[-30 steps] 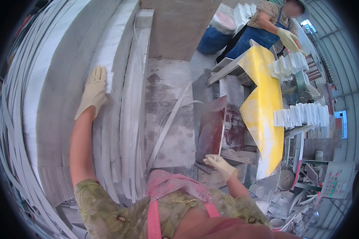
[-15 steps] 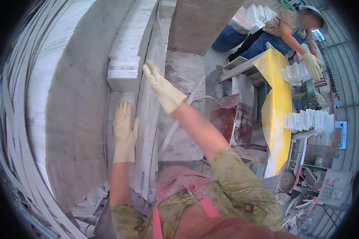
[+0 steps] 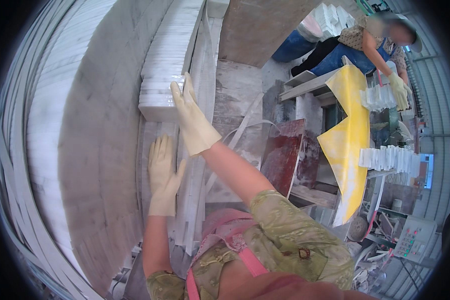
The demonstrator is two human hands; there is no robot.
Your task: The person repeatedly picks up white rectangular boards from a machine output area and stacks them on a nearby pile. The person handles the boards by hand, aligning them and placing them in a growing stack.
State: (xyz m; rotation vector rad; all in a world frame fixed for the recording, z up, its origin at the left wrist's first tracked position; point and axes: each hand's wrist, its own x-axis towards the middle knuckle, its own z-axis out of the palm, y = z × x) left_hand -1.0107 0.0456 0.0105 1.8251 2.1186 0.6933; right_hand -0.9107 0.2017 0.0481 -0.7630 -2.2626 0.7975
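Near the frame's centre, the gloved right hand (image 3: 192,117) is laid flat, fingers outstretched, on the stack of white stone strips (image 3: 167,60). Just below, the left hand (image 3: 162,175) is pressed open-palmed against upright strips (image 3: 190,220); nothing is gripped.

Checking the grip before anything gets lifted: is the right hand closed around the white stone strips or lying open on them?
Open: the right hand lies flat, fingers spread, on the white stone strips.
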